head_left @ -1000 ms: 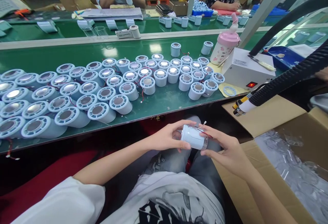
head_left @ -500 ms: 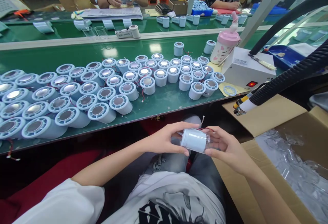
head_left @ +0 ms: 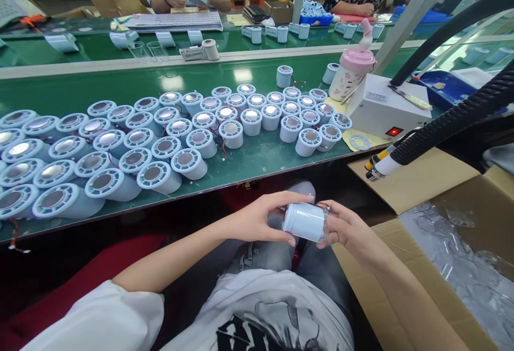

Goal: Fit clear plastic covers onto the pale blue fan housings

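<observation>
Above my lap, my left hand (head_left: 277, 218) grips the left end of a light-blue cylinder (head_left: 304, 221), thumb below and fingers above. The cylinder lies on its side, with a glossy clear plastic cover at its right end. My right hand (head_left: 346, 229) holds that end, fingers bent against the clear plastic. A short piece of red wire (head_left: 323, 206) shows by the right fingertips; its white plug is not visible. In front of the hands, many similar light-blue cylinders (head_left: 201, 142) stand in rows on the green bench (head_left: 236, 166), their round metal centres facing up.
At right stand a white box with a red switch (head_left: 373, 102), a pink-lidded cup (head_left: 353, 73) and a black corrugated hose (head_left: 450, 121). Below is an open carton (head_left: 381, 238) with clear plastic covers (head_left: 461, 254). Beyond a moving green belt (head_left: 96, 46), two people sit working.
My right fingers have curled closer round the cylinder's right end, and the loose wire plug has dropped from sight. Two cylinders at the back shifted right; parts on the far belt shifted left.
</observation>
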A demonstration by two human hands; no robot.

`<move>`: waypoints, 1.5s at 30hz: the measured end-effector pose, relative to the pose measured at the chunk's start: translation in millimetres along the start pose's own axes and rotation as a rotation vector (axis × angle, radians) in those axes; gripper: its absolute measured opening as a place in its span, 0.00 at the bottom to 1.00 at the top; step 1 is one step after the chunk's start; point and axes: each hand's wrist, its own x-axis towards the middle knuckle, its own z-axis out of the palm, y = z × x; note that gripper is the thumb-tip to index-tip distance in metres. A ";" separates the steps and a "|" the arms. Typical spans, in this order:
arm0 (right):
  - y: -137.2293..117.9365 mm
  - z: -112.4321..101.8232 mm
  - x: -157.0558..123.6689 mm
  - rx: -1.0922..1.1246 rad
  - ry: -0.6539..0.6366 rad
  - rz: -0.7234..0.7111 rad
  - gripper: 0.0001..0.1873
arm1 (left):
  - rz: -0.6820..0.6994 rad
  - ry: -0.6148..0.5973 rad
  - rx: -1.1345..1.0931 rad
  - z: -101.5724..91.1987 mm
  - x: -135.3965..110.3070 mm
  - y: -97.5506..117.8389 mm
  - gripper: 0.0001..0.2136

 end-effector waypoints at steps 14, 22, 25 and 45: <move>12.8 2.1 4.8 0.182 0.138 0.018 0.25 | -0.071 -0.042 -0.186 0.9 20.7 -14.9 0.37; 13.3 -6.2 -9.3 0.119 0.205 -0.113 0.23 | -0.057 -0.094 -0.171 6.9 39.4 -13.8 0.34; 18.5 -9.0 -11.3 0.168 0.328 -0.197 0.25 | -0.044 -0.100 -0.158 10.7 49.6 -17.9 0.33; 20.0 -24.0 -41.6 0.238 0.505 -0.273 0.20 | 0.378 -0.149 0.443 26.7 75.6 -3.0 0.18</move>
